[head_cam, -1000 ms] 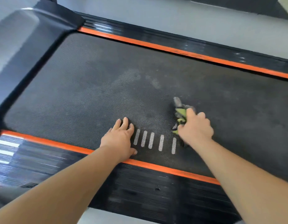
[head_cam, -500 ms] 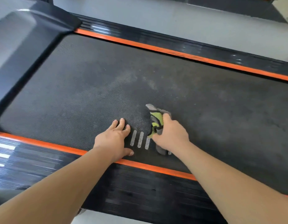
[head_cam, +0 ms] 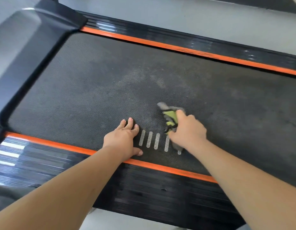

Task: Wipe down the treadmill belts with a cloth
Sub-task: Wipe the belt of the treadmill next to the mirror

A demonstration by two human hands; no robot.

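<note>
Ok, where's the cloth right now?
Head view, right of centre: the cloth is gripped in the right hand on the belt, by the white stripes.

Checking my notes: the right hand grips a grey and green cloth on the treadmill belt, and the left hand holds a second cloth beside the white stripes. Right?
No. In the head view the left hand holds nothing; it lies flat on the treadmill belt beside the white stripes. The right hand does grip the grey and green cloth.

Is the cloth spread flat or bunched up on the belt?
Bunched: the cloth sits crumpled under the right hand, which grips it against the belt.
</note>
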